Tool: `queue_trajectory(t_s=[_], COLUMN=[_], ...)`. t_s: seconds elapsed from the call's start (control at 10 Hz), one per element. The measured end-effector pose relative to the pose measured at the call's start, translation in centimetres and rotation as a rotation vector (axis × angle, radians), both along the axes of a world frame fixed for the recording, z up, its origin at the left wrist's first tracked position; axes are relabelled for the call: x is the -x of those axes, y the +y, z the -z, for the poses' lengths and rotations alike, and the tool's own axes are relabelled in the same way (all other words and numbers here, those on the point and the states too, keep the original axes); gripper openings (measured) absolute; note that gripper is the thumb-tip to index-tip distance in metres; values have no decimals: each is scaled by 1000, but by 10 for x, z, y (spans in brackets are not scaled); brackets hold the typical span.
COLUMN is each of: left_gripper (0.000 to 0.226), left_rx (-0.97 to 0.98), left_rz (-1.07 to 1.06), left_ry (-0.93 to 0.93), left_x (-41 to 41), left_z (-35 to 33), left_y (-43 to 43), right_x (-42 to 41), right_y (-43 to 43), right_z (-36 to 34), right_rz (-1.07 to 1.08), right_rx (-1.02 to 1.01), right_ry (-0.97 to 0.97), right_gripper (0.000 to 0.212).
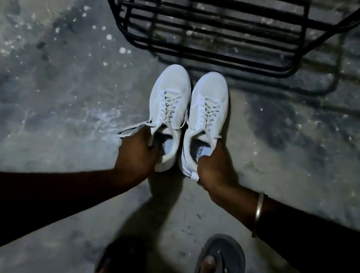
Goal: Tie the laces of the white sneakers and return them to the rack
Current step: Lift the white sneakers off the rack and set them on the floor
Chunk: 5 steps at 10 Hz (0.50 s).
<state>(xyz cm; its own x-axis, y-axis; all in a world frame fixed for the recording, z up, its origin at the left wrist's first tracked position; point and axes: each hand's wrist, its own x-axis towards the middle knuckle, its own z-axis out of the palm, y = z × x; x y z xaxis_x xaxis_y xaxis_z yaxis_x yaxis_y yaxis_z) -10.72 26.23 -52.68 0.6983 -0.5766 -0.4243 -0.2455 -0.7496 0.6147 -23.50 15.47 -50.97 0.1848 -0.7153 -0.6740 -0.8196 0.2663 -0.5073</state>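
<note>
Two white sneakers sit side by side with toes pointing away from me, just in front of the black metal rack (pixel 203 53). My left hand (pixel 136 152) grips the heel opening of the left sneaker (pixel 171 96). My right hand (pixel 215 169) grips the heel of the right sneaker (pixel 209 103). The laces are threaded through the eyelets, but their ends hang loose; one loose lace end (pixel 131 129) trails out to the left past my left hand. I cannot tell whether the shoes rest on the floor or hang just above it.
The floor (pixel 54 66) is rough stained concrete, dimly lit. My feet in grey flip-flops (pixel 220 271) stand at the bottom of the view. A metal bangle (pixel 259 213) circles my right wrist.
</note>
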Motion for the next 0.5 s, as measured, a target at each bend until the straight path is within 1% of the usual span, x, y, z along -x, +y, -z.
queue_trajectory(t_s=[0.1,0.2,0.3,0.4,0.5], left_gripper=[28,54,36,23,33], left_rx=[-28,-85,-168,-249,-269], left_rz=[61,78,95,195,221], left_ry=[55,140,253,167,61], left_x=[-7,-20,-40,-48,-41], left_z=[1,-12,-18,-13,-19], left_y=[1,-8,-24,-38,-39], right_x=[1,5,4,3,6], right_y=[-3,-10,-19,-38,-43], right_z=[13,16,19,22,15], right_rz=[-18,-55,-94,-115,-210], right_rx=[20,-19,-31,-15,47], right_ry=[-8,16,32,38,57], right_gripper=[70,64,64,65,65])
